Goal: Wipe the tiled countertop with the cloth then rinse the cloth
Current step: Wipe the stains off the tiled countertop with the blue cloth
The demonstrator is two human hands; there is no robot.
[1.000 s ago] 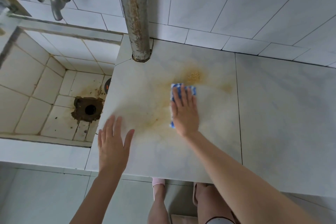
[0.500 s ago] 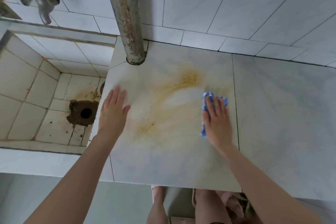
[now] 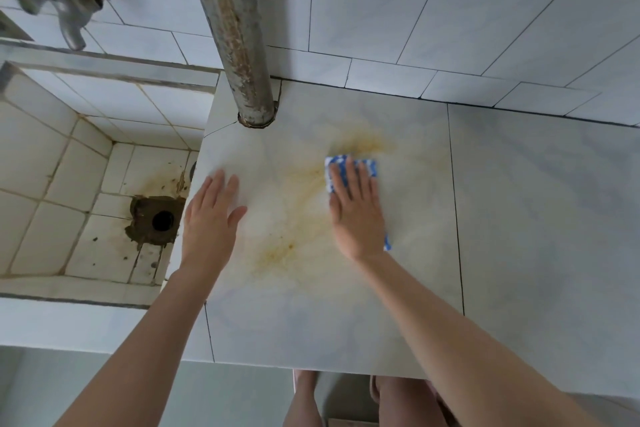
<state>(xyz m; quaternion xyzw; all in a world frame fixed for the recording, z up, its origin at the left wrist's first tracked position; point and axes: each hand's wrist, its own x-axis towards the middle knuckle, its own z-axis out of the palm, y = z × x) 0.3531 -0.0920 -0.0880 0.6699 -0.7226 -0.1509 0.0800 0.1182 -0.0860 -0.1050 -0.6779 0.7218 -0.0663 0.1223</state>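
Observation:
A pale tiled countertop carries a smeared yellow-brown stain across its left tile. My right hand lies flat on a blue-and-white cloth, pressing it onto the stain's upper right part; only the cloth's far edge and a near corner show. My left hand rests flat on the counter's left edge beside the sink, fingers together, holding nothing.
A tiled sink with a dirty drain hole is sunk at the left. A metal tap juts from the wall above it. A rusty vertical pipe rises from the counter's back left. Legs show below the counter's front edge.
My right hand slid the cloth from mid-tile right to the grout line, then back left and farther up onto the stain. My left hand moved forward onto the counter's left edge.

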